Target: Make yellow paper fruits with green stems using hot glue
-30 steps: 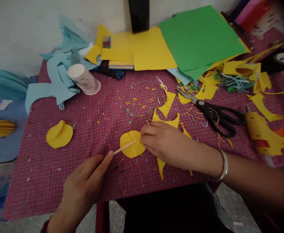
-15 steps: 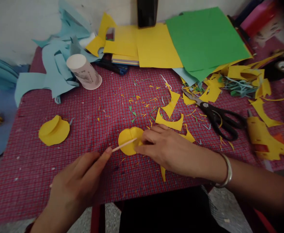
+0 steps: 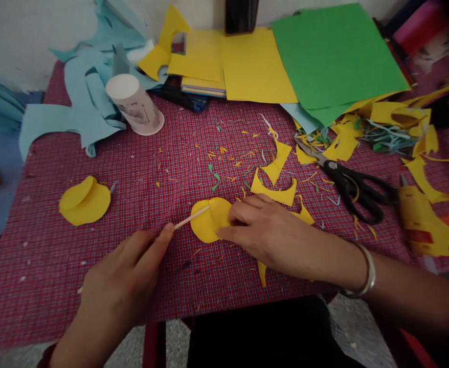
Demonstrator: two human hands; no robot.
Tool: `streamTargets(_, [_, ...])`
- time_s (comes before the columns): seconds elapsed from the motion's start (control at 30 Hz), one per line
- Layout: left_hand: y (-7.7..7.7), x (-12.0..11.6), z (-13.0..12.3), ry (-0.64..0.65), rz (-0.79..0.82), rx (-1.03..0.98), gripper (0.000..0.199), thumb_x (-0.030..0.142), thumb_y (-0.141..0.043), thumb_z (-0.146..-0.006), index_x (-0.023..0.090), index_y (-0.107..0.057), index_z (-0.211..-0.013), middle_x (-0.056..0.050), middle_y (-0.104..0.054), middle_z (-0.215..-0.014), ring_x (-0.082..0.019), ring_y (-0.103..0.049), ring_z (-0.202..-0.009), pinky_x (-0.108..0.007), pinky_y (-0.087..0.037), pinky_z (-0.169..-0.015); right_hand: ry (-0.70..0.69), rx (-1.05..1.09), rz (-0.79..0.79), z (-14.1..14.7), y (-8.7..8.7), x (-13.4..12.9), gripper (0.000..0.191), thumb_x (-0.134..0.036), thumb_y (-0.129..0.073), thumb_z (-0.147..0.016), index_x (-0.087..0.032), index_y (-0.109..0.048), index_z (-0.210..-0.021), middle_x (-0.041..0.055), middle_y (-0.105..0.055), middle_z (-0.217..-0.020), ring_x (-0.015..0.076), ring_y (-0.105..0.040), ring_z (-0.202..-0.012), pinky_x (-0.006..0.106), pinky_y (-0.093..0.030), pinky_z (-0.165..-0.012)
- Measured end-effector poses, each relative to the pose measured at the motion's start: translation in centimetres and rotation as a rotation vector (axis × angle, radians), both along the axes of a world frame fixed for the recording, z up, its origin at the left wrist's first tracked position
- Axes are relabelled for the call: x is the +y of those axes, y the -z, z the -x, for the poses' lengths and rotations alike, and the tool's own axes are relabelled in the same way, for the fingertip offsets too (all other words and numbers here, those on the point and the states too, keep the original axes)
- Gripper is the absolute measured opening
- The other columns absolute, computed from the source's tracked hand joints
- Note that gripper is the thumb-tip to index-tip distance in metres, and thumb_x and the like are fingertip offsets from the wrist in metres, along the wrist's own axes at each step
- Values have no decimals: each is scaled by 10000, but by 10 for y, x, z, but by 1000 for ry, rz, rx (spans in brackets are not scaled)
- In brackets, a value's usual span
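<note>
Between the fingers of my left hand [image 3: 120, 271] is a thin pale stick [image 3: 186, 220], its far tip resting over a yellow paper piece [image 3: 205, 225] with a crease down it. My right hand [image 3: 263, 230] grips the right edge of that piece in a pinch, low over the checked cloth. Another yellow paper shape [image 3: 84, 204] with a folded flap lies to the left. Yellow offcuts [image 3: 274, 191] are just beyond my right hand.
Black-handled scissors [image 3: 353, 184] and a yellow glue gun [image 3: 420, 220] lie right. A paper cup [image 3: 136, 107] stands back left beside blue scraps [image 3: 82, 97]. Green sheets [image 3: 335, 56], yellow sheets [image 3: 257, 66] and a phone [image 3: 241, 15] are at the back.
The stick's tip has drawn back slightly left over the yellow piece, with my left hand. My right hand still holds the piece's edge. The whole view has shifted a little.
</note>
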State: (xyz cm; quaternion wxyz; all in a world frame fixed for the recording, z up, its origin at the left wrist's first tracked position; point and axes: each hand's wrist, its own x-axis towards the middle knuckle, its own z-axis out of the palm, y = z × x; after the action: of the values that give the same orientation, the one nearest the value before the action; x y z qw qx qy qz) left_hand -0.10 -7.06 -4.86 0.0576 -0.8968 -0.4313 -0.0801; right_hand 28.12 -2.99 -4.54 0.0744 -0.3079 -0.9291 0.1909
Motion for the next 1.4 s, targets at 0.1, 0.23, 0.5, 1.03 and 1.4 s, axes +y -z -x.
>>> streamTargets(0.1, [-11, 0, -5, -19, 91, 139, 379, 100, -384, -897, 121, -501, -1257, -72, -629, -860, -185, -613, -636, -285, -449, -467, 22, 40, 8, 0, -1, 0, 232, -147, -485, -932, -200, -646, -1090, 65, -603, -944, 214, -521, -860, 383, -414, -815])
streamTargets(0.23, [-20, 0, -11, -32, 131, 189, 378, 99, -349, -889, 121, -486, -1241, -54, -603, -813, -169, -586, -565, -263, -382, -398, 135, 146, 43, 2, -1, -1, 208, -81, -456, -914, -99, -641, -1007, 103, -650, -946, 217, -573, -871, 362, -449, -821])
streamTargets(0.5, [-13, -1, -9, -46, 120, 148, 368, 123, -340, -884, 145, -493, -1218, -49, -612, -829, -171, -609, -552, -276, -434, -415, 72, 172, -91, -1, 3, -2, 206, -137, -450, -958, -143, -652, -924, 69, -662, -862, 196, -580, -771, 319, -439, -722])
streamTargets(1.03, [-9, -2, -10, -76, 117, 120, 394, 145, -349, -889, 130, -566, -1217, -60, -628, -810, -178, -601, -544, -273, -371, -375, 71, 353, 129, -7, -3, 3, 168, -25, -480, -800, -155, -561, -870, 47, -620, -888, 171, -542, -854, 325, -398, -816])
streamTargets(1.4, [-10, 23, 4, -488, 690, -513, 285, 446, -494, -870, 270, -588, -1074, 11, -694, -939, -182, -666, -838, -296, -530, -706, -41, 54, 54, 0, -3, 6, 213, -100, -459, -920, -164, -660, -950, 67, -645, -1002, 217, -497, -957, 372, -381, -878])
